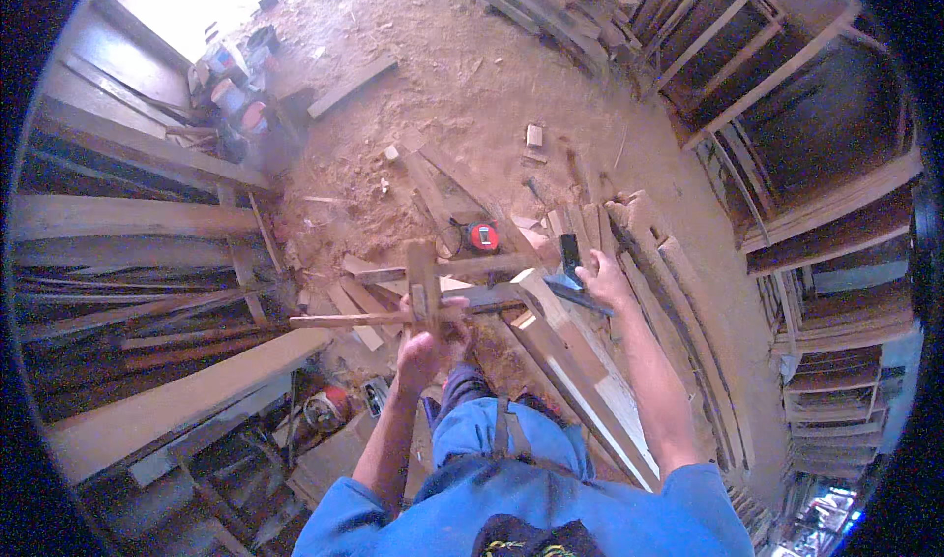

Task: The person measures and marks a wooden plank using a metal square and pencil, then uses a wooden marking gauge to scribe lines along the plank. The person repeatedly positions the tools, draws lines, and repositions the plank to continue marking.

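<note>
- While the left hand [421, 351] grips the block [421, 272] ahead of the lap, stick [344, 319] jutting left, keep that wrist firm so the stick doesn't tip.
- Right hand [608, 284] is at the black piece [569, 251]; can't tell if fingers close on it. Steady it before pressing.
- Board ends [565, 329] sit between the hands: lift over, don't drag.
- Red disc [483, 235] is just ahead; mind it.
- More swing room over floor [423, 85] beyond.

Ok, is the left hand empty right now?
No, the left hand holds a wooden piece.
</note>
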The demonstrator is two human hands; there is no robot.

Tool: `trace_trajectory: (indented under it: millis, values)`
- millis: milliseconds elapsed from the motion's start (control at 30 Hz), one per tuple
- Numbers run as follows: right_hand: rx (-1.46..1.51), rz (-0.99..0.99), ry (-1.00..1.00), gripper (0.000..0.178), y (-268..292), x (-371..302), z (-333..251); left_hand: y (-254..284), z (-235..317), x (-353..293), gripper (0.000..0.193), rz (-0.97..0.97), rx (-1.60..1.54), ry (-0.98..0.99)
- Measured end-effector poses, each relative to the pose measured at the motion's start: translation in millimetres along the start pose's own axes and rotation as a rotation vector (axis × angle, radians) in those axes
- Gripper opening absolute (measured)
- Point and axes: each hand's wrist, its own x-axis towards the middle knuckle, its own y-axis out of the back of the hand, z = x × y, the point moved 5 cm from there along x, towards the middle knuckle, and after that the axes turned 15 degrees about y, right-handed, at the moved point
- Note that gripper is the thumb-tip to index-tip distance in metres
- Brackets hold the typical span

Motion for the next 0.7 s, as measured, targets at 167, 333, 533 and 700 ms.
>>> trace_trajectory:
  millis: [167, 333, 533, 700]
  values:
    - [0.271, -0.092, -0.132, 0.061, -57, 19, 51, 44, 11, 35, 0.074, 0.015, -0.280, -0.121]
    - [0.572, -0.060, -0.148, 0.060, -79, 33, 89, 56, 0, 52, 0.077, 0.144, -0.233, -0.109]
    - [0.664, -0.060, -0.144, 0.054, -96, 28, 125, 4, -38, 98, 0.093, 0.161, 0.069, 0.045]
    - [0.610, -0.172, -0.164, 0.031, -80, 26, 121, -34, -34, 171, 0.098, 0.071, 0.367, -0.027]
